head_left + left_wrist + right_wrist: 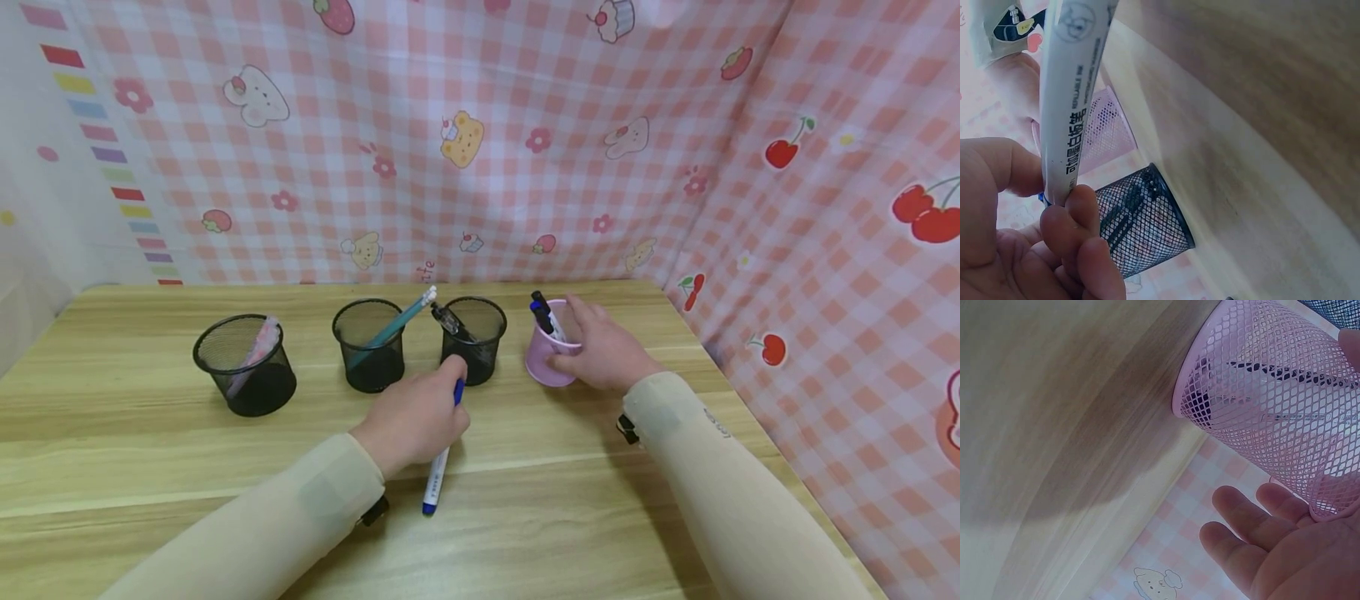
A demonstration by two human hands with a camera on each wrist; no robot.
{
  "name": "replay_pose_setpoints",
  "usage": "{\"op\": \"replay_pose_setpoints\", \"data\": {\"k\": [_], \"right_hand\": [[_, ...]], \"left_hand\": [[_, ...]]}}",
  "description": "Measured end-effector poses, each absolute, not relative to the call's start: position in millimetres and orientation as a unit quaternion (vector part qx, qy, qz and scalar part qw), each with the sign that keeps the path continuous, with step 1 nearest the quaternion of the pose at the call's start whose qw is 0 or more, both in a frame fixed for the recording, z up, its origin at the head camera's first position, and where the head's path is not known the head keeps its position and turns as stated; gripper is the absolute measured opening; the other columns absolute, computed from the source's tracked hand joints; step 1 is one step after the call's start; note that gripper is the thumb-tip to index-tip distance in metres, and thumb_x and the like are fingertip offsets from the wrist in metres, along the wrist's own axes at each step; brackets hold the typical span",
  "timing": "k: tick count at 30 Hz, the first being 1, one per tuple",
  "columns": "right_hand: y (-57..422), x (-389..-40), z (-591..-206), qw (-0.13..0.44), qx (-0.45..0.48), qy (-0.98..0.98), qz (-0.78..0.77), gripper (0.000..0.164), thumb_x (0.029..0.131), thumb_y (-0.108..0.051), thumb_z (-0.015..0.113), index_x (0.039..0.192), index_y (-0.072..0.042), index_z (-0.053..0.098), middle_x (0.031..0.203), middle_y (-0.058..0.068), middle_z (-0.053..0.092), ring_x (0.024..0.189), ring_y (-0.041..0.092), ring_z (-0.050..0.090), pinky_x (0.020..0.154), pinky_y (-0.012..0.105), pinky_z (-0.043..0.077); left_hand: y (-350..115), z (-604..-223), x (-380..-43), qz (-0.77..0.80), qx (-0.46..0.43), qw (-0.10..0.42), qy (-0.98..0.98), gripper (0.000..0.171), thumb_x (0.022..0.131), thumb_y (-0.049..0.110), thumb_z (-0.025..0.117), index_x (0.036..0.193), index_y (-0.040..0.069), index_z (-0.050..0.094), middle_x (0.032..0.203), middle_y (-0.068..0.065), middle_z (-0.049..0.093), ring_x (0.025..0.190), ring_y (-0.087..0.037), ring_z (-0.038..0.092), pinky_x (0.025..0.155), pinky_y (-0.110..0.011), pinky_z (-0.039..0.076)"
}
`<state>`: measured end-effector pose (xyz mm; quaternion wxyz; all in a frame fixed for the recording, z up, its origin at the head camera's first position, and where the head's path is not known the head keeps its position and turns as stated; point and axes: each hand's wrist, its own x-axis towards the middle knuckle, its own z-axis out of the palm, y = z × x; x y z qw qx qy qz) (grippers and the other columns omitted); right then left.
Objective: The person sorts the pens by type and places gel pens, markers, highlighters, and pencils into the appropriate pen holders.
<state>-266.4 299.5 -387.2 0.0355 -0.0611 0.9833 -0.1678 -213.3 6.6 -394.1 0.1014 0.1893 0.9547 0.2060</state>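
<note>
My left hand point(415, 419) pinches a white whiteboard marker point(437, 477) with a blue cap. In the left wrist view, thumb and fingertips grip the marker point(1071, 106) near its capped end, and printed lettering runs along its barrel. The marker slants over the table, just in front of a black mesh pen cup point(480, 367). At the right, my right hand point(613, 348) holds a pink mesh pen cup point(542, 367) by its side and rim. Inside that cup stand markers point(545, 315) with black and blue caps. The right wrist view shows several fingers beyond the pink cup point(1272, 394).
A second black mesh cup point(365, 371) holds teal pencils point(402, 321). Farther left, another black cup point(262, 392) contains a pinkish, pale pen-like item point(264, 342). Black pens point(448, 321) lean in the cup nearest the marker. Checked cloth point(525, 200) hangs behind the wooden table point(525, 533).
</note>
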Motion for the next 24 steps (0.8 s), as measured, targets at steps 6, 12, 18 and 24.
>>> {"op": "replay_pose_setpoints", "data": {"k": [6, 12, 18, 24], "right_hand": [[299.2, -266.7, -386.8, 0.035, -0.058, 0.983, -0.168, 0.110, 0.088, -0.048, 0.079, 0.170, -0.011, 0.014, 0.163, 0.028, 0.035, 0.139, 0.048, 0.053, 0.117, 0.064, 0.042], [299.7, -266.9, -387.4, 0.038, -0.059, 0.983, -0.168, 0.110, 0.089, -0.047, 0.079, 0.170, -0.010, 0.013, 0.164, 0.028, 0.034, 0.140, 0.049, 0.052, 0.117, 0.066, 0.042], [300.4, -267.9, -388.4, 0.036, -0.060, 0.983, -0.169, 0.110, 0.090, -0.047, 0.079, 0.170, -0.011, 0.013, 0.162, 0.027, 0.036, 0.139, 0.047, 0.053, 0.117, 0.065, 0.042], [300.9, -268.4, -388.6, 0.038, -0.060, 0.983, -0.168, 0.110, 0.090, -0.048, 0.078, 0.170, -0.011, 0.012, 0.164, 0.027, 0.034, 0.140, 0.048, 0.052, 0.117, 0.065, 0.041]], "left_hand": [[7.3, -395.2, -212.6, 0.217, 0.193, 0.085, 0.953, 0.042, 0.096, 0.024, 0.064, 0.136, 0.018, 0.053, 0.085, 0.000, 0.066, 0.066, -0.021, 0.058, 0.057, -0.033, 0.045], [8.1, -396.6, -212.1, 0.224, 0.192, 0.080, 0.952, 0.041, 0.097, 0.024, 0.063, 0.137, 0.019, 0.053, 0.083, 0.001, 0.065, 0.065, -0.020, 0.057, 0.056, -0.033, 0.045], [8.4, -396.6, -211.4, 0.230, 0.196, 0.069, 0.951, 0.042, 0.098, 0.024, 0.063, 0.138, 0.020, 0.053, 0.084, 0.002, 0.065, 0.064, -0.019, 0.057, 0.055, -0.032, 0.045], [8.1, -394.0, -209.2, 0.246, 0.200, 0.057, 0.947, 0.044, 0.100, 0.025, 0.063, 0.142, 0.020, 0.052, 0.078, 0.001, 0.063, 0.059, -0.018, 0.055, 0.052, -0.032, 0.043]]}}
